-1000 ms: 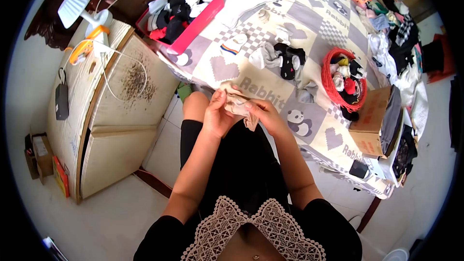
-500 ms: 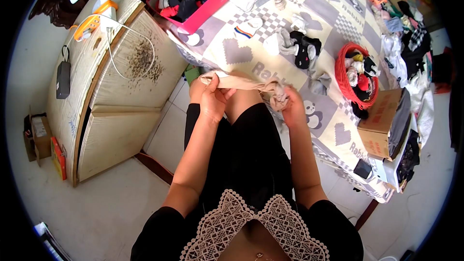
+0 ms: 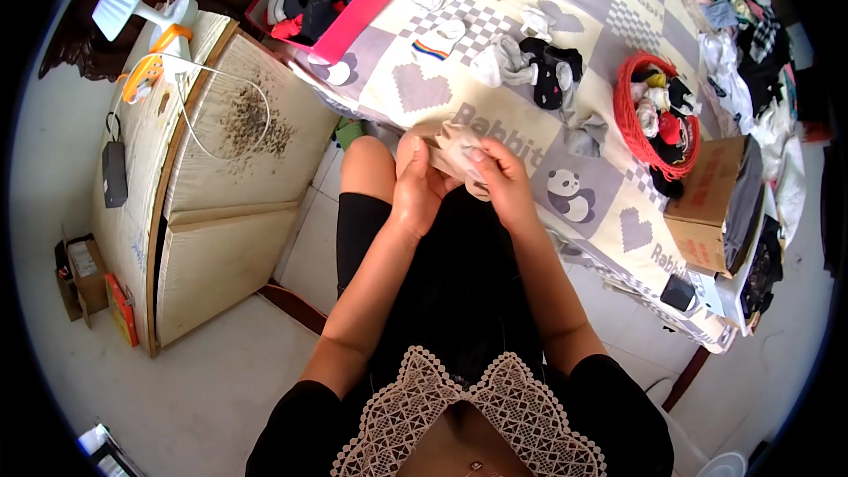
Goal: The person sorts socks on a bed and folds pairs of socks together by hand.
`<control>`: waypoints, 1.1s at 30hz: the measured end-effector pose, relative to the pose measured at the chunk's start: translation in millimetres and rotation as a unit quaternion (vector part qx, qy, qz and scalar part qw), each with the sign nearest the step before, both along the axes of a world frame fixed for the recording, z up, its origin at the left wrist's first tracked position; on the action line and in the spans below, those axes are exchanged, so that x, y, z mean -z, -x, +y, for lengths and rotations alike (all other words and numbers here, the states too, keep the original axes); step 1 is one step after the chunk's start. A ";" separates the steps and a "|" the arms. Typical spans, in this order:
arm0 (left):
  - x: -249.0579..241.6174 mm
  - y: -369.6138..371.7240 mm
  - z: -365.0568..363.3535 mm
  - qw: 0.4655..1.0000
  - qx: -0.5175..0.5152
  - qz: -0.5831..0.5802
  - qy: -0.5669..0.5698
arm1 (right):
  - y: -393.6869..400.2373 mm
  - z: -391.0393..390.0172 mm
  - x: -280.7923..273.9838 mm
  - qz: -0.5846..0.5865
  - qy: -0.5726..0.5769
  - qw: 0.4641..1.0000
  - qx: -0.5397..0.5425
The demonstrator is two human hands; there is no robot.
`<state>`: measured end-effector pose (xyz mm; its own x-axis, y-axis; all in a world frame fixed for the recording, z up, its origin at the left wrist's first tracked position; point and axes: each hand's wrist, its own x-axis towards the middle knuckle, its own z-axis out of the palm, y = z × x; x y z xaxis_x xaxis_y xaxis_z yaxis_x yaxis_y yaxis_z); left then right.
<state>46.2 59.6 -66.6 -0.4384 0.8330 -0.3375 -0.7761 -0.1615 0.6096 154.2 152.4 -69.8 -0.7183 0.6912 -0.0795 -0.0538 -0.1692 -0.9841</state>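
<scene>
A beige sock, gathered into a short bundle, is held above my lap between both hands. My left hand closes on its left end, thumb up along the cloth. The fingers of my right hand pinch its right side, and part of the fabric is hidden by them. On the bed just beyond lie several loose socks: grey and white ones, black patterned ones and a white one with rainbow stripes.
A pink box of socks stands at the bed's far left. To the right are a red woven basket with rolled socks, a cardboard box, a phone and heaped clothes. A cabinet with a lamp stands left.
The sock was stretched out between my hands and is now bunched up. My right hand has moved left toward my left hand. The view has shifted slightly.
</scene>
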 end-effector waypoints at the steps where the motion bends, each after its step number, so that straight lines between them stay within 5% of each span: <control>1: -2.5 -3.4 0.5 1.000 -0.009 0.006 -0.001 | 6.8 -3.5 1.8 0.012 -0.074 0.997 0.013; 2: -3.6 -4.8 -0.1 1.000 -0.018 0.012 -0.001 | 6.8 -4.3 1.2 0.013 -0.073 0.997 0.011; 4: 3.4 -0.1 -7.4 1.000 -0.019 0.005 0.010 | 4.1 -7.1 -8.0 -0.015 0.109 0.991 -0.075; 6: 10.0 5.2 -11.5 0.993 -0.052 0.052 0.094 | 0.5 -6.4 -7.9 -0.021 0.126 0.986 -0.104; 10: 11.5 35.0 -19.5 0.968 -0.246 0.000 0.056 | -18.6 16.9 -17.1 -0.025 0.209 0.962 -0.176; 12: 10.0 47.8 -27.6 0.962 -0.265 -0.029 0.057 | -29.1 28.8 -23.2 -0.146 0.145 0.977 -0.054; 15: 23.2 51.8 -29.2 0.964 -0.260 -0.014 0.056 | -39.6 42.0 4.0 -0.096 0.005 0.995 0.009; 19: 23.7 41.7 -23.8 0.968 -0.244 -0.030 0.058 | -45.6 50.3 23.3 -0.109 0.047 0.991 0.060; 21: 7.7 37.2 -22.0 0.972 -0.226 -0.032 0.056 | -42.2 49.7 37.5 -0.146 -0.114 0.970 0.155; 25: -14.3 29.2 -18.4 0.987 -0.153 0.020 0.038 | -25.7 33.8 17.8 -0.152 -0.236 0.945 0.166; 30: -23.0 10.0 -14.8 0.992 -0.007 0.118 0.048 | 17.4 8.7 -28.3 -0.003 -0.356 0.933 0.054; 33: -34.8 3.9 -16.7 0.979 0.077 0.186 -0.008 | 22.7 10.1 -32.7 0.008 -0.308 0.951 0.037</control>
<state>42.4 42.9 -31.9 -0.3979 0.9026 -0.1639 -0.5164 -0.0727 0.8533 131.5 162.5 -37.1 -0.6637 0.6519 0.3668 -0.0590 0.4432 -0.8945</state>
